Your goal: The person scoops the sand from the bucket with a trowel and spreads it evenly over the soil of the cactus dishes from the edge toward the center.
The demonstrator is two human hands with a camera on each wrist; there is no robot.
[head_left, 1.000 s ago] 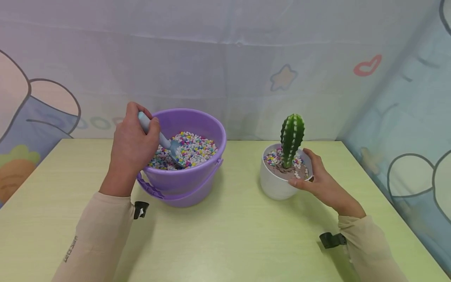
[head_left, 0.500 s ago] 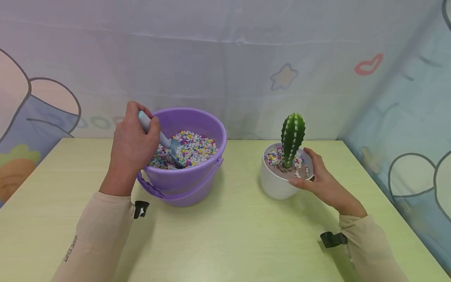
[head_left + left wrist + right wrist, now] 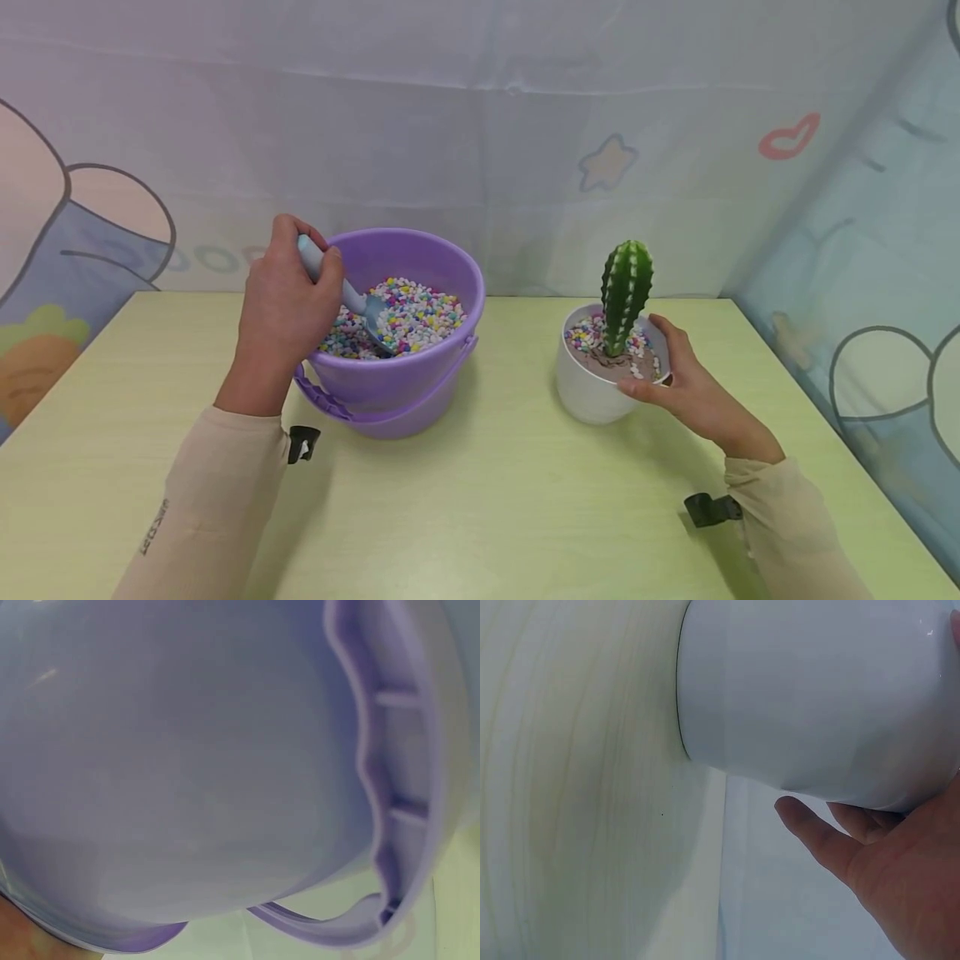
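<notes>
My left hand (image 3: 288, 312) grips the pale blue handle of a small toy shovel (image 3: 373, 312) over the left side of a purple bucket (image 3: 375, 379). The shovel's blade is tilted down into small multicoloured pebbles (image 3: 423, 321) inside. In the left wrist view the bucket's wall (image 3: 187, 765) fills most of the picture. My right hand (image 3: 701, 400) holds a white flowerpot (image 3: 588, 392) at its right side, thumb at the front rim and fingers round the far side. A green cactus (image 3: 627, 292) stands upright in the pot, among brown soil and scattered pebbles. The right wrist view shows the pot's smooth side (image 3: 817, 690).
Both containers stand on a pale yellow-green table (image 3: 450, 517), with a gap between them. The bucket's purple carrying handle (image 3: 412, 412) hangs down in front. Behind the table's back edge hangs a printed cloth (image 3: 525, 167), and another stretch of it runs along the right side.
Both hands, the shovel and the flowerpot keep their places. Only the head view has shifted very slightly.
</notes>
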